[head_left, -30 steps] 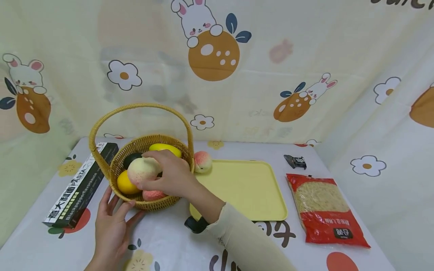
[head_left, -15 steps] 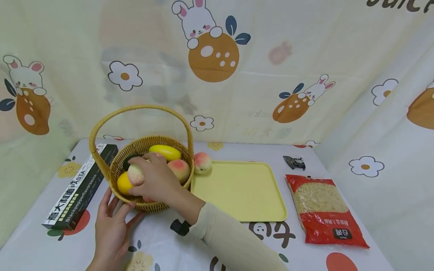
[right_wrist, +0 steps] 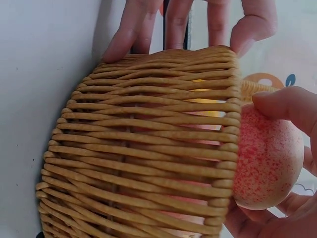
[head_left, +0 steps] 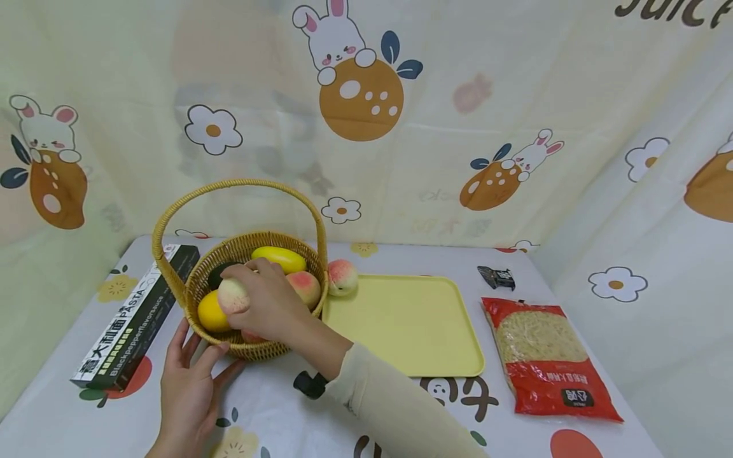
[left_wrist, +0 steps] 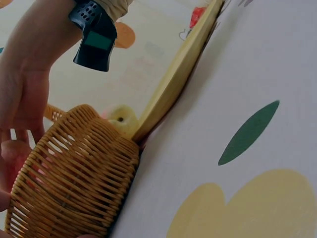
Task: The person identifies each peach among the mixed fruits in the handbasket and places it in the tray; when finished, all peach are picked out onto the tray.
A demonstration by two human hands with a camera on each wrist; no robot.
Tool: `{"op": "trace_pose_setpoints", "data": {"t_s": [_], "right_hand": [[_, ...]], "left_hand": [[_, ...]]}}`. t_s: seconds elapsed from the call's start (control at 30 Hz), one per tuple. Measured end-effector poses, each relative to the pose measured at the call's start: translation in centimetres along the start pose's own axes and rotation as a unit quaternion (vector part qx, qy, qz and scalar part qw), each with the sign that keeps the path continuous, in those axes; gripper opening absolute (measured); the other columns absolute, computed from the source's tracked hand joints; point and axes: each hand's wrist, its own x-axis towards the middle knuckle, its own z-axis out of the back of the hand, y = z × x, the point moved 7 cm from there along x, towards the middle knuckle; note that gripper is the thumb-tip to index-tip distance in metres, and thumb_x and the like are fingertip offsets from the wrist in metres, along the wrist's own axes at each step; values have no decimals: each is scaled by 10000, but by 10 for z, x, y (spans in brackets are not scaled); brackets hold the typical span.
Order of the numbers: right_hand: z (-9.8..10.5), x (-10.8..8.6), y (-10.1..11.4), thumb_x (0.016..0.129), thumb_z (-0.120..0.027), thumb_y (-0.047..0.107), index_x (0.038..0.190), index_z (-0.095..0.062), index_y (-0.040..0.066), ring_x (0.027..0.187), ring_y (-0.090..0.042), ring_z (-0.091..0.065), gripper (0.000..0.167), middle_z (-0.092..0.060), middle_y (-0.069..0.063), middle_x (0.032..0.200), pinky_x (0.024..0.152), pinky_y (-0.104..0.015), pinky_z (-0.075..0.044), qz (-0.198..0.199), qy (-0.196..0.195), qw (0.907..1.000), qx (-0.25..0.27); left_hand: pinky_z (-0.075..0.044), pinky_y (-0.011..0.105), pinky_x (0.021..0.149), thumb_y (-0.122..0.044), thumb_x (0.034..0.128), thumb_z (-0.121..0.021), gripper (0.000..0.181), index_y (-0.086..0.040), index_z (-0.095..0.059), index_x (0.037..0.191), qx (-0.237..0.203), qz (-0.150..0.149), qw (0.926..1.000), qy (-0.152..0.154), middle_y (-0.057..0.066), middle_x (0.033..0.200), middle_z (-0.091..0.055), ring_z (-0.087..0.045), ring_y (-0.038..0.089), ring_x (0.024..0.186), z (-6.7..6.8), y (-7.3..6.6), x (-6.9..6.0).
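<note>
A peach (head_left: 233,296) is gripped in my right hand (head_left: 273,304), over the wicker basket (head_left: 269,350). The right wrist view shows the peach's red-speckled side (right_wrist: 267,158) at the basket rim, thumb on top. My left hand (head_left: 189,388) touches the basket's near left side, thumb at the rim, fingers spread and relaxed along the wall. Inside lie a yellow oval fruit (head_left: 279,258), a yellow-orange fruit (head_left: 212,312), a dark fruit (head_left: 220,275) and a peach (head_left: 305,289). Another pinkish fruit is mostly hidden beneath my right hand.
A peach (head_left: 342,278) sits between the basket and a yellow tray (head_left: 406,324). A black pasta box (head_left: 137,318) lies on the left. To the right are a red pasta bag (head_left: 550,356) and a small black packet (head_left: 497,277). The basket handle (head_left: 240,183) arches upward.
My right hand has moved slightly left and lower into the basket with the peach, uncovering the peach at the basket's right side. My left hand has stayed in place.
</note>
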Motion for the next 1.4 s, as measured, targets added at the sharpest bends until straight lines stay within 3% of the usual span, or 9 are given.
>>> {"op": "trace_pose_setpoints", "data": {"t_s": [0.13, 0.3, 0.5, 0.73, 1.0, 1.3, 1.4], "right_hand": [[8, -5, -1, 842, -849, 320, 1411, -639, 317, 1262, -190, -546, 606, -579, -11, 1429, 934, -262, -552, 145, -58, 9995, 269], [19, -17, -8, 848, -852, 320, 1411, -654, 278, 1290, -177, -574, 598, -584, -15, 1459, 1007, -268, -545, 254, -82, 9979, 591], [36, -36, -19, 810, -888, 344, 1388, -660, 271, 1203, -164, -590, 625, -601, -22, 1407, 953, -263, -545, 194, -100, 9948, 993], [49, -55, -36, 807, -884, 260, 1350, -679, 196, 1213, -164, -576, 584, -629, -22, 1360, 981, -284, -558, 286, -236, 9889, 1438], [57, -87, -59, 766, -890, 218, 1313, -671, 202, 1167, -158, -595, 589, -649, 14, 1336, 936, -336, -563, 280, -320, 9838, 1740], [69, -124, -107, 743, -909, 211, 1289, -684, 238, 1164, -161, -620, 591, -644, 49, 1331, 949, -396, -568, -251, -538, 9833, 1722], [74, -132, -125, 739, -908, 206, 1296, -676, 207, 1158, -196, -622, 604, -655, 7, 1320, 946, -410, -565, -422, -578, 9845, 1601]], "left_hand": [[-588, 546, 982, -62, 1018, -613, 914, -505, -142, 1664, 1, -1, 10000, 22, 3, 1796, -125, -393, 342, 1519, -1, 0, 1], [-592, 540, 976, -47, 1021, -606, 907, -489, -148, 1668, -67, -85, 9999, 71, 18, 1792, -135, -401, 337, 1505, -1, -1, -1], [-586, 559, 986, -48, 1022, -604, 908, -489, -143, 1668, -80, -102, 9999, 11, 17, 1795, -117, -391, 351, 1514, 0, -1, -1], [-572, 587, 1001, -55, 1026, -598, 913, -501, -123, 1667, -13, -34, 9999, -123, 18, 1799, -96, -382, 368, 1517, 2, 1, 0], [-548, 629, 1044, -45, 1024, -596, 926, -509, -113, 1665, -36, 4, 9999, -99, 22, 1803, -67, -328, 384, 1561, 0, 3, 0], [-579, 582, 1004, -52, 1028, -590, 916, -510, -116, 1664, -34, 16, 10000, 3, 11, 1802, -71, -343, 359, 1551, 0, 0, -1], [-568, 601, 1018, -45, 1028, -587, 920, -509, -114, 1664, -83, 21, 10000, 30, 14, 1802, -63, -331, 363, 1557, -2, 1, -1]]}}
